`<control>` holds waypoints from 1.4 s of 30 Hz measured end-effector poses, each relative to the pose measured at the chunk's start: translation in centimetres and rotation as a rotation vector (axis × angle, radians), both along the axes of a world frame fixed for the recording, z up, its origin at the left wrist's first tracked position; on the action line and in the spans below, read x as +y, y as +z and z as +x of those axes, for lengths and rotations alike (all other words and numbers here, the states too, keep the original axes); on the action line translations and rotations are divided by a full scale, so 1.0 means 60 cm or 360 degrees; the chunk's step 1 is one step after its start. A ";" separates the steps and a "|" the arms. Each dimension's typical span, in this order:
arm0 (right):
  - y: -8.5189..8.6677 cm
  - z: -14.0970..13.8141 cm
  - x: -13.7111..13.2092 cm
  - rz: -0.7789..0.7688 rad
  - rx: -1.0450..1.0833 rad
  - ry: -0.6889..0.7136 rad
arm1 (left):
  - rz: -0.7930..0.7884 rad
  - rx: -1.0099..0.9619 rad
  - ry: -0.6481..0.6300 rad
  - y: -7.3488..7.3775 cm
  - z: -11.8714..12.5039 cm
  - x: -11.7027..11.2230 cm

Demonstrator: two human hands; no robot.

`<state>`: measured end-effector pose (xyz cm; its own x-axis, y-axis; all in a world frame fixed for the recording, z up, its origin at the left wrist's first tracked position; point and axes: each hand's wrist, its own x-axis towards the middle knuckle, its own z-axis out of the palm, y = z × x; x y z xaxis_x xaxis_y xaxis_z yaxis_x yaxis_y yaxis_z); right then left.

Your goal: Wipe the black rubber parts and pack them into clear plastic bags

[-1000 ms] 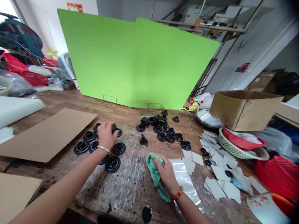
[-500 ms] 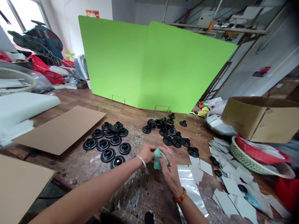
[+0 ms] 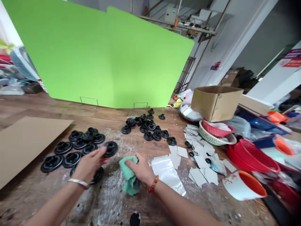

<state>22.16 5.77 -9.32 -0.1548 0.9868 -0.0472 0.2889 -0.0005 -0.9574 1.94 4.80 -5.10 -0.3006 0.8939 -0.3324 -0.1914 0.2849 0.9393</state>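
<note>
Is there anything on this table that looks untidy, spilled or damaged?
Yes: the white cards at the right lie scattered and overlapping at different angles, with small black parts among them, rather than stacked. The tabletop beside the green cloth also looks worn, with pale scuffs.

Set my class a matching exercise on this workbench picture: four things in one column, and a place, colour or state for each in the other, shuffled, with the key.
Things
1. left hand
2. right hand
3. green screen
4. tub at lower right

Descriptions
A. white outside, orange inside
B. grips a green cloth
C. stands at the back of the table
D. holds a black disc

Pairs: 1-D, 2-B, 3-C, 4-A
</note>
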 end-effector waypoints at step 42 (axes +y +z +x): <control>0.030 0.000 0.014 0.0044 0.0365 -0.0224 | 0.0180 -0.0351 -0.0621 0.017 0.126 -0.048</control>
<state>22.18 6.63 -7.52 -0.0197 0.9998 0.0005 0.0635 0.0017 -0.9980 9.50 1.95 -4.10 0.1328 0.9605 -0.2445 -0.2889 0.2735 0.9175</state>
